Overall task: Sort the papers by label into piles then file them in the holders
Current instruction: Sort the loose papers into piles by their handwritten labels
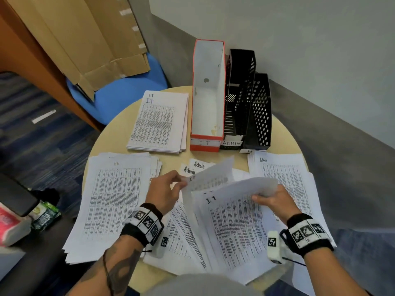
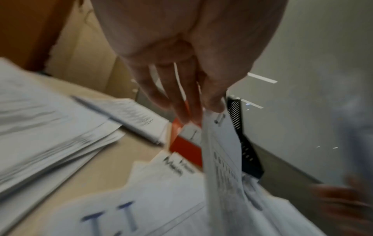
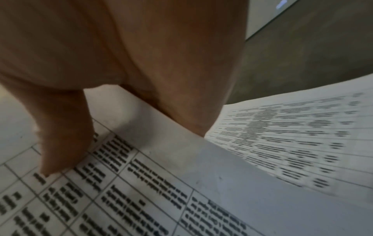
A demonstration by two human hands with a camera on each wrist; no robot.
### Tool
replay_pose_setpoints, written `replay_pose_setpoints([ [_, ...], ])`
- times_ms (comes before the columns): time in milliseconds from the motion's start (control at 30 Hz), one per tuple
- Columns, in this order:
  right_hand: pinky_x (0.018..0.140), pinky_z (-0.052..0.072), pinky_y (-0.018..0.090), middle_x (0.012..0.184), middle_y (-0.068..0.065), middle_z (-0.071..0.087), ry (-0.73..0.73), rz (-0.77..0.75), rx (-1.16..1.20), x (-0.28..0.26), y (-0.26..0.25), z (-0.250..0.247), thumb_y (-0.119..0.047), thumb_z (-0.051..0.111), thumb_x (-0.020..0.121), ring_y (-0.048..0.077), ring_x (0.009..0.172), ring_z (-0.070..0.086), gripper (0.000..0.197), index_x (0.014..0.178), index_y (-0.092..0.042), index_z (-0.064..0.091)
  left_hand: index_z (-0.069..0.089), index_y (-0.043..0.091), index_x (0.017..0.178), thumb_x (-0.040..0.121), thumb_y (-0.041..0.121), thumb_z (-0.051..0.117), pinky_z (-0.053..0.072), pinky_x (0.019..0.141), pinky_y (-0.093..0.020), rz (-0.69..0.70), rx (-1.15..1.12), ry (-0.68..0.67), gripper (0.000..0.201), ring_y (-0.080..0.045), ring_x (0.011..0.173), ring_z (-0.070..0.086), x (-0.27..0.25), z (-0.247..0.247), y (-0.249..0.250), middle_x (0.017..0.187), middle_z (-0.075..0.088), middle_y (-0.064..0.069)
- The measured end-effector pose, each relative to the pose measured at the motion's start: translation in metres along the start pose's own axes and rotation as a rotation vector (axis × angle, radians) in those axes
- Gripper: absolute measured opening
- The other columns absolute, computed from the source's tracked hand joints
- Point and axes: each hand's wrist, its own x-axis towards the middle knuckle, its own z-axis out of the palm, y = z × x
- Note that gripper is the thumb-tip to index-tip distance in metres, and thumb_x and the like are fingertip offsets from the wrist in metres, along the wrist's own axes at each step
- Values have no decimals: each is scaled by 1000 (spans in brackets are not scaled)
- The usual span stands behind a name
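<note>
Unsorted papers [image 1: 233, 227] fanned across the near middle of the round table [image 1: 284, 133], top visible sheet marked "IT". One lifted sheet [image 1: 210, 176] raised off that heap, pinched at its corner by the left hand [image 1: 164, 192]; seen edge-on and blurred from the left wrist [image 2: 222, 151], thumb and fingers [image 2: 181, 99] closed on its top corner. Another sheet's curled edge [image 1: 256, 186] gripped by the right hand [image 1: 272, 201], thumb [image 3: 60, 140] pressing on the printed grid.

Sorted around it: HR pile [image 1: 111, 199] at left, IT pile [image 1: 159, 122] at far left, Admin pile [image 1: 284, 178] at right, two loose "Admin" slips [image 1: 195, 167] between heap and holders.

Three holders side by side at the table's far edge. Red holder [image 1: 208, 92] labelled "IT", white inside, no papers in it. Black slatted holder [image 1: 239, 97] labelled "ADMIN" touching its right side, nothing visible inside. Black perforated holder [image 1: 261, 112] rightmost, label partly hidden, interior likewise bare.

Blue chair [image 1: 119, 97] with cardboard [image 1: 96, 39] behind the table.
</note>
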Motion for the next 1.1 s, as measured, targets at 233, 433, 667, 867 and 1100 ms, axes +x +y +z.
replay_pose_setpoints([
  [233, 92, 53, 29, 126, -7, 72, -91, -95, 146, 16, -6, 12, 12, 74, 77, 14, 112, 69, 60, 131, -13, 66, 68, 6, 79, 85, -9, 75, 61, 76, -43, 37, -439, -257, 18, -31, 81, 76, -27, -1, 22, 81, 77, -10],
  [433, 80, 58, 41, 90, 11, 76, -79, -151, -34, 1, 5, 6, 3, 82, 73, 28, 88, 73, 20, 91, -4, 76, 73, 14, 84, 60, 30, 98, 61, 77, -39, -132, -483, -215, 38, -24, 68, 69, -32, -6, 1, 72, 73, -15],
  [667, 76, 59, 40, 87, 11, 77, 40, -86, 36, -11, 21, -10, -19, 94, 48, 31, 86, 73, 51, 92, -3, 74, 50, 23, 138, 73, 49, 86, 52, 101, -43, -235, 547, -251, 79, -24, 119, 56, -1, 24, -62, 133, 52, 0],
  [867, 81, 61, 53, 102, 13, 75, 73, -114, 79, -10, 25, -18, -27, 95, 44, 34, 96, 72, 78, 114, -11, 66, 63, 21, 101, 84, 32, 73, 60, 78, -35, -328, 559, -143, 22, -25, 83, 66, 5, 21, -53, 93, 69, -2],
  [1100, 85, 58, 48, 99, 17, 77, -31, -101, 181, -9, 26, -8, -43, 101, 38, 36, 96, 74, 75, 99, -5, 78, 72, 26, 89, 98, 41, 62, 61, 72, -33, -285, 607, -49, 20, -17, 72, 67, -8, 12, -54, 78, 69, 5],
])
